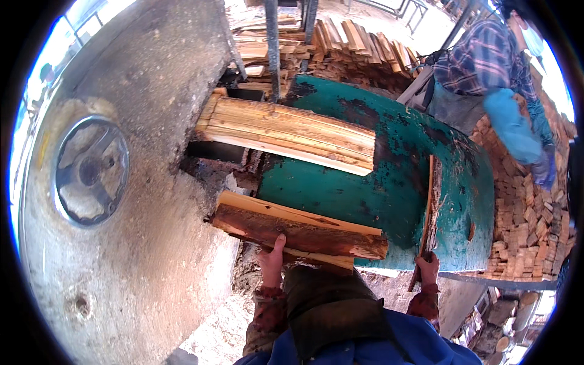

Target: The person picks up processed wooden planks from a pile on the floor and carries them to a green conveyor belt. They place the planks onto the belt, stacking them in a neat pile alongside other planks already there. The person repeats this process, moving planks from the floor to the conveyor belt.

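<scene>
My left hand (pixel 272 266) is closed on the near edge of a bark-edged board (pixel 298 232), thumb on top and fingers hidden beneath. A paler board (pixel 292 210) lies along its far side, and more wood shows under its near edge. Off to the right, my right hand (pixel 428 267) grips the near end of a narrow bark strip (pixel 431 207), which points away from me across the worn green table (pixel 340 198). Beyond the boards, several sawn planks (pixel 286 134) sit side by side, their left ends at the machine's upright metal panel (pixel 158 121).
On the panel at left is a metal handwheel (pixel 91 171). Stacked boards (pixel 359 45) stand behind the table, near a metal post (pixel 272 55). At right, a person in a plaid shirt (pixel 471 61) and blue glove (pixel 514 125) stands by a heap of wood blocks (pixel 523 219).
</scene>
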### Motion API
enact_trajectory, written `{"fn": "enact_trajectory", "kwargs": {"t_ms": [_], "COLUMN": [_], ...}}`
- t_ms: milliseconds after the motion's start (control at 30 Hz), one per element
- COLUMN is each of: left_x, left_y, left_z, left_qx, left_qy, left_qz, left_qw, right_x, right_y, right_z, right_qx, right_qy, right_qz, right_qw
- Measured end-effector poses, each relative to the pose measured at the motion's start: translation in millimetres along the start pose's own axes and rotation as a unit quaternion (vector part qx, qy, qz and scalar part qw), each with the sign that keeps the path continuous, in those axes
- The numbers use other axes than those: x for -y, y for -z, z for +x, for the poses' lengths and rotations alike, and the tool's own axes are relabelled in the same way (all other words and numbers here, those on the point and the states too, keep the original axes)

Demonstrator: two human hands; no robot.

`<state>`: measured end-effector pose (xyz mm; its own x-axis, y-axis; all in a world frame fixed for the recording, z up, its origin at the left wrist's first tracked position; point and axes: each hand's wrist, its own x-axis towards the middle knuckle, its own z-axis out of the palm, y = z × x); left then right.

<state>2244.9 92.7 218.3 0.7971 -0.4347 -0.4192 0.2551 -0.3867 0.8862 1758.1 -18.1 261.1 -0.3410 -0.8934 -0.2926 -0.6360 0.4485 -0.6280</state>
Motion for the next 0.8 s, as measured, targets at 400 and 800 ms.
{"fn": "enact_trajectory", "kwargs": {"t_ms": [400,800], "left_x": [-26.6,-27.3], "left_y": [-1.7,-2.0], "left_z": [-12.2,-12.5], "left_qx": [0.029,0.062], "left_qy": [0.064,0.064], "left_qz": [-0.040,-0.087], "left_qw": [0.997,0.992], "right_x": [98.5,162.7], "right_y": [14.9,-6.9], "right_z": [-102.4,-121.5], "right_qx": [0.095,0.285], "right_qy": [0.092,0.372], "right_qz": [0.080,-0.051], "right_qw": [0.988,0.882]}}
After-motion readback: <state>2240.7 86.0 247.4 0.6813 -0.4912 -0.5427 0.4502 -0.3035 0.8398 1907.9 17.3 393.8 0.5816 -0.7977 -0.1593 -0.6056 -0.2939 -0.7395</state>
